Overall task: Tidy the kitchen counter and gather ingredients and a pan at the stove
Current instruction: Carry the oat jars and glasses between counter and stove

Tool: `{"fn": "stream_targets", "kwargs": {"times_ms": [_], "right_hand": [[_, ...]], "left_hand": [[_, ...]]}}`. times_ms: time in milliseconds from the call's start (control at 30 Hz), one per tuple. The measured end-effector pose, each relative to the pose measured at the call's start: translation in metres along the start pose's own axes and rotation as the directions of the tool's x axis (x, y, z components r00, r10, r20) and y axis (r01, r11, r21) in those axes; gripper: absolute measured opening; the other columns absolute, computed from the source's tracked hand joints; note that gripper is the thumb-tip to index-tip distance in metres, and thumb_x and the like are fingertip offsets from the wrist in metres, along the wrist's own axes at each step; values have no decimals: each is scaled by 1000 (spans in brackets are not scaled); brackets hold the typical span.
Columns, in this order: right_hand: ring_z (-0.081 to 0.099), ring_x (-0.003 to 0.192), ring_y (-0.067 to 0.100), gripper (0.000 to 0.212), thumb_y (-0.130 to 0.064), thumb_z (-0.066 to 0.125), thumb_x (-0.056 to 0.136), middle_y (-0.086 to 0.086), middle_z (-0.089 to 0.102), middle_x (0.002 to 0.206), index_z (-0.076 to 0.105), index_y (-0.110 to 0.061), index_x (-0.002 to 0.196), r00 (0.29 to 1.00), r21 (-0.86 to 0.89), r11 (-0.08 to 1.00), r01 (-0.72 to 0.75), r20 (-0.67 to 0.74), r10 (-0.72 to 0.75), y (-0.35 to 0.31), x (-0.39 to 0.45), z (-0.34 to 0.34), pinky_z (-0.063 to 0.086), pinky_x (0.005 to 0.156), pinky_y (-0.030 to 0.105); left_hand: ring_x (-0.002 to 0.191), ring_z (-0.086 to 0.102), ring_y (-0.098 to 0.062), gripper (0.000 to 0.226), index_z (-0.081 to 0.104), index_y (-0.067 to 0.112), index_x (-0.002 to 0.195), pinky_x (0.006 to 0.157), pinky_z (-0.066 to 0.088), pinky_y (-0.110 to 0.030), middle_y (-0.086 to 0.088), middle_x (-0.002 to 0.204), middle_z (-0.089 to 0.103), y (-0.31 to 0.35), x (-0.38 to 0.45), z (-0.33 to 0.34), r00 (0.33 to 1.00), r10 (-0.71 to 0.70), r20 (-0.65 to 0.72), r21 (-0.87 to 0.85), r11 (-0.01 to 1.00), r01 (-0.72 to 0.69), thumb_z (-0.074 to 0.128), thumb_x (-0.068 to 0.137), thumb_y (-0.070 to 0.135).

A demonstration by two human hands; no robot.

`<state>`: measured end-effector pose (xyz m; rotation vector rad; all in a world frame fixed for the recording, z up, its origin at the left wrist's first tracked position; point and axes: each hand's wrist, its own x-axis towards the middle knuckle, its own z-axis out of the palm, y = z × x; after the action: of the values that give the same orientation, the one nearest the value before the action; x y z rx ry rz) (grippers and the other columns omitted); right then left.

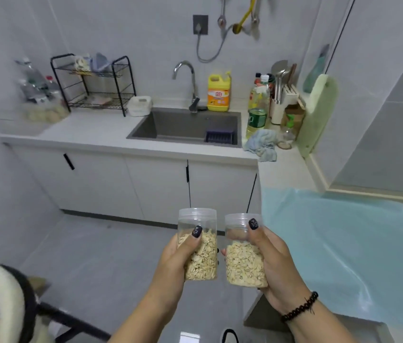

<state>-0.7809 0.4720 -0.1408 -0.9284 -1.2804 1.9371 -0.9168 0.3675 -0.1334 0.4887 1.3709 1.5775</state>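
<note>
Head view: two see-through plastic jars, each about half full of pale oat flakes, carried upright side by side, well out from the counter and above the grey floor. Left hand (pixel 185 253) wrapped round the left clear round jar of flakes (pixel 198 246), thumb with its dark nail pressed on the front. Right hand (pixel 269 258) wrapped the same way round the right clear round jar of flakes (pixel 243 253), a string of black beads (pixel 299 306) on that wrist. Jars close together, maybe just touching; hard to tell.

Ahead: the long white counter (pixel 91 129) with a grey sunken sink (pixel 185 125), a curved silver tap (pixel 188 82), a yellow soap jug (pixel 219 91), a black wire rack (pixel 94 82) and a crumpled blue cloth (pixel 262 144).

Step in hand, most likely: bringing food jars over. No stove or pan in sight, only a pale blue sheet (pixel 331 231) over the lower top on the right.

Next move: find the stove, keep both jars level, set them down gently, one at a time.
</note>
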Motion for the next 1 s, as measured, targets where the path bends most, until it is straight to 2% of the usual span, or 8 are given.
{"fn": "stream_targets", "kwargs": {"times_ms": [133,267,367,433,600,733,867,1000], "right_hand": [[69,88,42,98,-72,82,37,18,72,99,66,-2,103,996,-28,999,-21,91,23,3,43,18,59,69,44],[69,82,36,103,-70,83,39,20,72,98,63,5,106,987,-35,999,-25,160,30,-9,96,30,57,63,38],[69,78,34,102,-68,84,40,20,72,93,62,5,108,979,-22,1000,-13,202,17,-21,138,34,57,60,35],[70,75,31,102,-68,83,39,19,72,91,62,4,108,970,-20,1000,-17,241,21,-30,167,39,56,58,33],[70,70,29,103,-64,87,35,21,72,93,61,5,108,934,-16,998,-64,352,65,-47,230,60,55,55,32],[69,69,30,104,-63,88,37,19,71,89,59,7,109,909,-13,995,-102,405,98,-44,268,85,55,54,31],[69,72,32,99,-65,86,39,20,71,92,61,5,105,885,-56,988,-144,440,154,-31,298,116,55,56,34],[69,77,34,83,-64,84,46,22,71,96,67,-3,100,874,-79,982,-169,449,187,-19,330,162,56,61,38]], "left_hand": [[76,71,-28,42,60,5,104,59,56,-29,-20,88,73,9,26,-15,995,17,-96,-14,1000,-19,71,74,32],[79,71,-28,45,61,5,104,70,58,-38,-18,88,73,26,68,-19,983,47,-177,-25,998,-52,69,74,36],[77,70,-29,45,61,3,104,63,57,-33,-20,89,71,41,103,-23,975,72,-211,-9,997,-76,72,74,35],[78,70,-29,51,61,2,105,62,57,-32,-20,90,70,50,128,-26,965,79,-252,-20,996,-87,62,72,40],[81,71,-28,54,63,5,107,78,57,-44,-19,92,71,67,176,-37,928,98,-358,-42,992,-120,63,69,44],[82,70,-31,53,63,5,105,73,59,-41,-21,94,70,76,198,-60,892,85,-443,-59,991,-124,63,69,44],[80,70,-32,46,63,5,102,65,58,-33,-25,96,70,87,215,-92,866,70,-495,-73,990,-122,71,71,38],[81,70,-32,48,64,5,102,73,57,-40,-23,93,71,103,237,-137,852,58,-521,-85,989,-119,74,69,38]]}}
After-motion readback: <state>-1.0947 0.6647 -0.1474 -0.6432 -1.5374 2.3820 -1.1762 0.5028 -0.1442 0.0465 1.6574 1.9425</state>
